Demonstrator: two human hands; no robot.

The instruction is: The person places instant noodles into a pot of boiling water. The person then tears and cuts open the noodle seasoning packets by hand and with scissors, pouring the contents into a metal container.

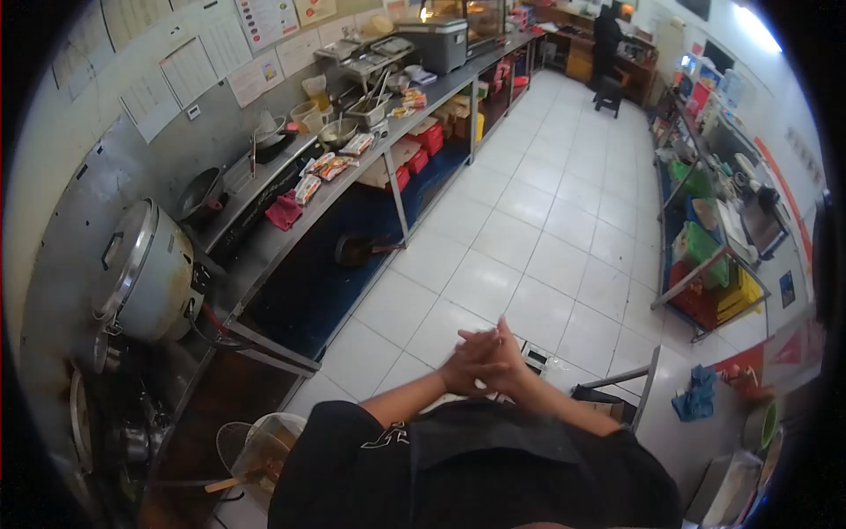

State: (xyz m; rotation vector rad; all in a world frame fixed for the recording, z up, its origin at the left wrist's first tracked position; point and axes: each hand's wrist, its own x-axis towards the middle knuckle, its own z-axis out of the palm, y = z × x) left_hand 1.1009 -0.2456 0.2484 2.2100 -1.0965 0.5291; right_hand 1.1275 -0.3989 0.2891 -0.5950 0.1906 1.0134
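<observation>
**Left hand (462, 363) and right hand (509, 363) meet above a white-tiled floor (493, 273)**

Both hands are released, palms drawn together and fingers extended and overlapping, in front of a black apron (493, 441); the blur makes it hard to tell whether the fingers are laced. Nearest to them is a pale object with dark slots (535, 356), just beyond the right hand and partly hidden by it; what it is cannot be told.

To the left runs a long steel tabletop (242, 264). A large lidded rice cooker (163, 273) stands at its near end; farther along lie a pink cloth (284, 211) and several food packets (328, 167), with a metal bowl (337, 135) just behind the packets. A dark pan (354, 250) rests on the blue lower shelf (295, 304). Near the left elbow, a mesh strainer (233, 448) lies over a pale tub (282, 429).

On the right, a crumpled blue cloth (696, 394) lies on a grey tabletop (652, 428). Beyond it, a metal rack (701, 278) bears a green crate (699, 247) and a yellow crate (740, 295). At the far end, a person in dark clothing (606, 44) is near a black stool (608, 93).
</observation>
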